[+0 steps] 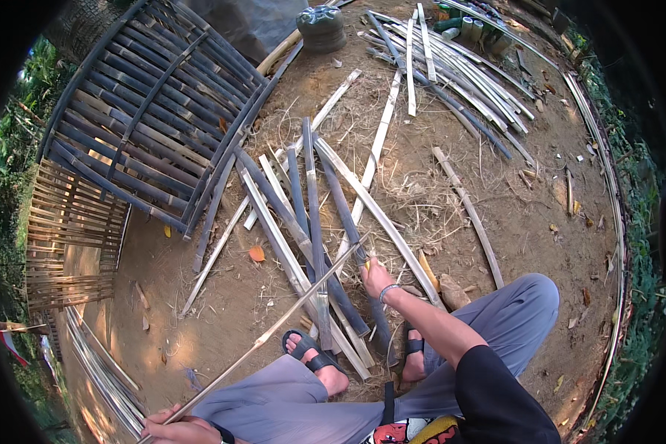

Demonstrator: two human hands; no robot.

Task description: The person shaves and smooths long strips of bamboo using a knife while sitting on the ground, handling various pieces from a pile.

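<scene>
A long, thin bamboo strip (pixel 259 342) runs slantwise from the lower left to the middle. Its near end is in my left hand (pixel 176 428), whose fingers are wrapped round it beside my thigh. Close to the strip's far end, my right hand (pixel 378 279) is closed on a small knife-like tool with a yellow part; the blade is hard to make out. Below the strip, dark and pale split bamboo pieces (pixel 312 200) lie crossed on the ground between and ahead of my sandalled feet (pixel 317 360).
A dark bamboo slatted frame (pixel 152 103) stands at the left, above a lighter slatted panel (pixel 74 229). Pale strips (pixel 459 70) lie heaped at the far right, near a dark round container (pixel 321 29). Fine shavings (pixel 414 185) cover the dirt; more strips (pixel 103 370) lie at lower left.
</scene>
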